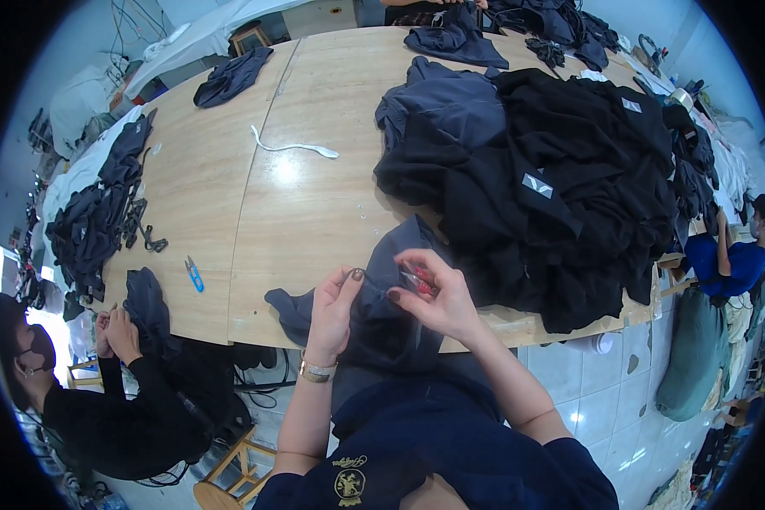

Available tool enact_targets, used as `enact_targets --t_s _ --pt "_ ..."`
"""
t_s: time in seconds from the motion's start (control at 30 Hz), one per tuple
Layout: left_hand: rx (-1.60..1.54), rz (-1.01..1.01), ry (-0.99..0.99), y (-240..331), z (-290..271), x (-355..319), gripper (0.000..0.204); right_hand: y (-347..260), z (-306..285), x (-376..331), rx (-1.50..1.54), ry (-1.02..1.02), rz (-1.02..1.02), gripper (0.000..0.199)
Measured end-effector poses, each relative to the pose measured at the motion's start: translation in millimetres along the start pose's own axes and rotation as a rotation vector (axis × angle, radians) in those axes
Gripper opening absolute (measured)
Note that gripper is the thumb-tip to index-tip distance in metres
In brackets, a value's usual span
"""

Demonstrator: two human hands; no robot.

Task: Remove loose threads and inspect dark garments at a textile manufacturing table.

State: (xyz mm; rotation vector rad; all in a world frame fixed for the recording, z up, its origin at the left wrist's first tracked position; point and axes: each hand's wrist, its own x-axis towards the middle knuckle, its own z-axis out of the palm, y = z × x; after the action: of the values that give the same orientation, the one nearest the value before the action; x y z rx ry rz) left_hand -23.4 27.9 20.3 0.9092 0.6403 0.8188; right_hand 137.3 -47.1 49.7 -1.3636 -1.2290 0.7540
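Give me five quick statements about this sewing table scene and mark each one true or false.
1. The left hand pinches the dark navy garment at the table edge. True.
2. The right hand holds a small red tool against that garment. True.
3. The blue thread snips are in the left hand. False: they lie alone on the wooden table, left of the person.
4. The big pile of black clothes sits on the left side of the table. False: it is on the right side.
5. A white strip lies on the bare tabletop beyond the hands. True.
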Motion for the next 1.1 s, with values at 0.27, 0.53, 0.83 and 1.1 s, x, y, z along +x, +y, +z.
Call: enact_targets --t_s 0.27,0.53,0.83,1.1 --pt "0.225 0.019 0.028 8 7 2 0.01 15 3 13 -0.037 0.033 -0.079 0.011" --pt "0.536 0.111 -0.234 25 6 4 0.009 3 -1 15 -0.061 -0.001 -0.051 0.018" --pt "0.725 0.199 -0.233 24 7 14 0.011 12 -1 17 0.084 0.054 -0.04 0.02" --pt "0.531 0.074 -0.239 26 1 22 0.016 10 -34 8 -0.224 -0.242 -0.032 0.036"
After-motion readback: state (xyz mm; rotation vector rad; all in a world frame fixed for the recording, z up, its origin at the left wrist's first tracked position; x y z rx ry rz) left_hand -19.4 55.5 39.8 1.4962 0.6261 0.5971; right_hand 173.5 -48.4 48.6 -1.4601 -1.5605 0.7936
